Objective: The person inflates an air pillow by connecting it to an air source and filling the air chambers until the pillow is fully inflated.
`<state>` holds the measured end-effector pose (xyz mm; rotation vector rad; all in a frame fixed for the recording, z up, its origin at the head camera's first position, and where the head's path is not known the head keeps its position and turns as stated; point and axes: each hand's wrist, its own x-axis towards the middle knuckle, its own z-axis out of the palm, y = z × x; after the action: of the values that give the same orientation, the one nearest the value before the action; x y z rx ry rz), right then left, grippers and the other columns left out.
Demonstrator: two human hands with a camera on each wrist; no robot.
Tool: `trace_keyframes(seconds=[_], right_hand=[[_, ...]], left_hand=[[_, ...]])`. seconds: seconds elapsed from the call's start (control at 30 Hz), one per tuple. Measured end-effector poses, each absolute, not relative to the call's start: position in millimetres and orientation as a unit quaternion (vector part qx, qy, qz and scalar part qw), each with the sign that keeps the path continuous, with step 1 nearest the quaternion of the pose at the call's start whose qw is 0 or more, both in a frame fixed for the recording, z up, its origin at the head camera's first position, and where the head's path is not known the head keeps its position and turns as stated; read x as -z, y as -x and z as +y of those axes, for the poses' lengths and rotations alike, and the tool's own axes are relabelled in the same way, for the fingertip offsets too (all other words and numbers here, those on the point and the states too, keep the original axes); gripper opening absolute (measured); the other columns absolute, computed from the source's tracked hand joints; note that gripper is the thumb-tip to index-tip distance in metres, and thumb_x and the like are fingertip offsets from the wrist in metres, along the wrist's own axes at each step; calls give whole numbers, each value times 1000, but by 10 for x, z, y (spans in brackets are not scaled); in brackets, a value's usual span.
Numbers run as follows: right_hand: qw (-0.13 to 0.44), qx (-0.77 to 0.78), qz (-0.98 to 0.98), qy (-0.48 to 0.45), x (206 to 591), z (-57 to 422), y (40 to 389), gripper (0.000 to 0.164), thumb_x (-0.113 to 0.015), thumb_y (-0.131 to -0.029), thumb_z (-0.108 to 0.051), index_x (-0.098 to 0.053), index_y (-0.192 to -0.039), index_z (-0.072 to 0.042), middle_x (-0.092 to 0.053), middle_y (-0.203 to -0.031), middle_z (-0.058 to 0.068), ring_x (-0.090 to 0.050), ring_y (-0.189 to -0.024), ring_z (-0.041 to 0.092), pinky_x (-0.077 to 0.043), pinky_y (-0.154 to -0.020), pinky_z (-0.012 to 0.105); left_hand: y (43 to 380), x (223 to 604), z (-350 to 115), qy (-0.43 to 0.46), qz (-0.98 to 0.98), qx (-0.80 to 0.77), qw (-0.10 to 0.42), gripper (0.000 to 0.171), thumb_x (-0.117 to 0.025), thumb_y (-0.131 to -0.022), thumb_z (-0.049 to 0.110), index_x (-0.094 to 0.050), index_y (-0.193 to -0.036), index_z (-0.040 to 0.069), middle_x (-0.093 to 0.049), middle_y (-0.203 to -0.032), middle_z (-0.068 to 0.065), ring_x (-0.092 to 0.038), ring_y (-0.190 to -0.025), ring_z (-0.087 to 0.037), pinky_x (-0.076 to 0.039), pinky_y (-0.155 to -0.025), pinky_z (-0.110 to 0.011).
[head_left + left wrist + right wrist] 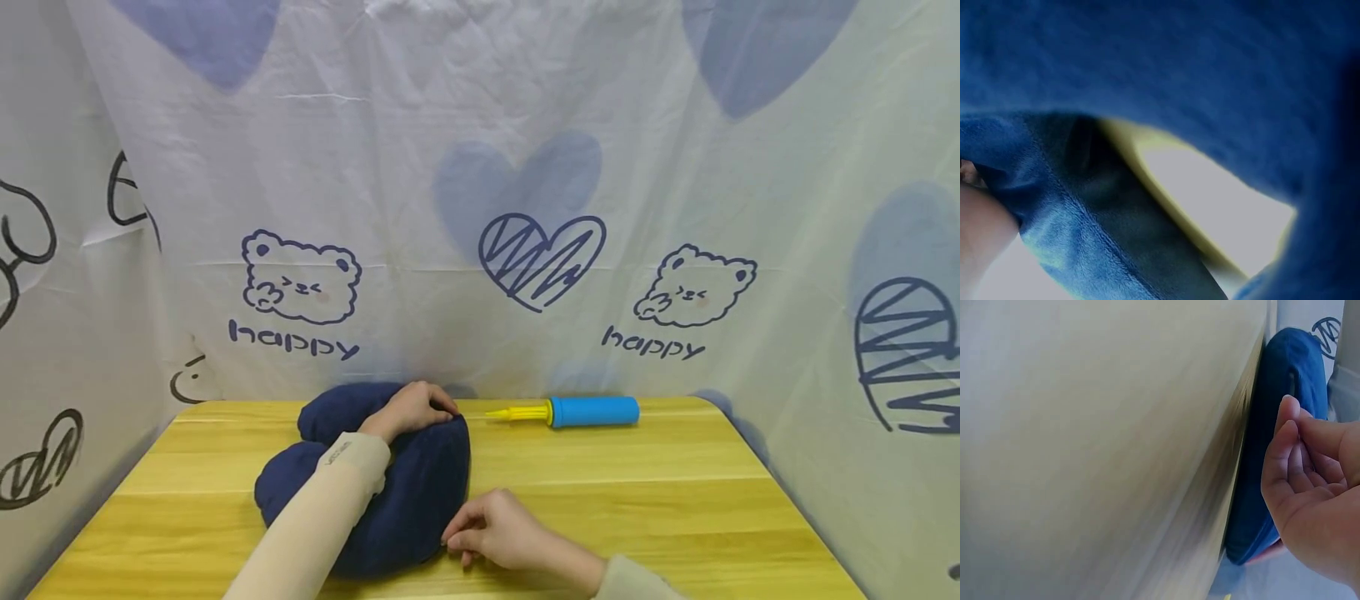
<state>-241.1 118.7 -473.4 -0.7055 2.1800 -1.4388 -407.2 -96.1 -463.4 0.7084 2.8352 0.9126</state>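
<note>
A navy plush U-shaped neck pillow (431, 487) lies on the table, its two ends toward the left. My left hand (411, 408) reaches over it and grips the fabric at its far right edge. The left wrist view is mostly filled by blue fabric, with part of a finger (988, 231) at its left side. At the near right edge of the pillow, my right hand (498, 529) pinches with thumb and fingertips. From the right wrist, those fingers (1285, 447) overlap the pillow's side, near a dark slit in its seam. What exactly sits between the fingertips I cannot tell.
Toward the back of the table, right of the pillow, lies a hand pump (592, 411) with a blue barrel and yellow nozzle pointing left. The wood-grain table (637, 492) meets a printed white cloth (420, 333) behind it, and more cloth hangs at both sides.
</note>
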Motion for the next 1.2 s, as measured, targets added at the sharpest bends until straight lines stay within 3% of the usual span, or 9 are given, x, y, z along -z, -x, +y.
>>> trace_keyframes(seconds=[0.2,0.57,0.77,0.87,1.03,1.13,1.2], right_hand=[[235,536,771,253,4753,1069,2320,8,-75,-94,-4,-83,-93,-5,-77,-78,8,-69,-63,12,-49,-55,19],[196,534,782,256,4818,883,2215,6,-80,-89,-4,-85,-92,-7,-77,-75,2,-72,-62,14,-53,-55,20],[201,533,772,283,4844,907,2259,9,-77,-94,-13,-84,-98,-11,-78,-79,-4,-70,-63,10,-54,-55,22],[190,541,763,297,4832,939,2270,14,-74,-98,-19,-82,-107,-12,-76,-87,-8,-69,-68,8,-55,-61,23],[93,520,787,320,4778,956,2287,27,-72,-100,-28,-74,-125,-18,-68,-109,-8,-64,-94,7,-54,-82,26],[34,470,815,338,4754,940,2308,38,-71,-100,-35,-68,-136,-21,-61,-131,-5,-57,-121,14,-50,-102,38],[28,429,831,352,4750,918,2318,46,-69,-101,-39,-62,-144,-24,-54,-147,-5,-48,-137,21,-42,-112,50]], left_hand=[[4099,4653,-955,-228,928,-292,38,16,-75,-95,11,-84,-105,20,-76,-111,2,-69,-108,-23,-51,-102,-46],[4080,4706,-972,-247,923,-293,22,17,-74,-96,10,-84,-109,16,-76,-116,-3,-68,-111,-27,-51,-102,-47],[4075,4673,-989,-248,924,-291,19,18,-75,-95,10,-84,-109,15,-76,-114,-2,-69,-110,-27,-52,-101,-47],[4086,4636,-1016,-263,919,-292,27,18,-74,-95,10,-82,-111,11,-77,-113,-4,-69,-108,-28,-53,-99,-47],[4102,4525,-1096,-270,918,-287,44,25,-70,-99,14,-78,-120,5,-75,-117,-8,-68,-113,-31,-52,-100,-48],[4104,4461,-1167,-259,927,-266,59,32,-67,-101,19,-73,-129,4,-71,-128,-12,-63,-122,-35,-48,-105,-51],[4101,4436,-1220,-249,934,-245,73,37,-65,-103,25,-70,-135,6,-66,-136,-15,-58,-129,-37,-45,-108,-53]])
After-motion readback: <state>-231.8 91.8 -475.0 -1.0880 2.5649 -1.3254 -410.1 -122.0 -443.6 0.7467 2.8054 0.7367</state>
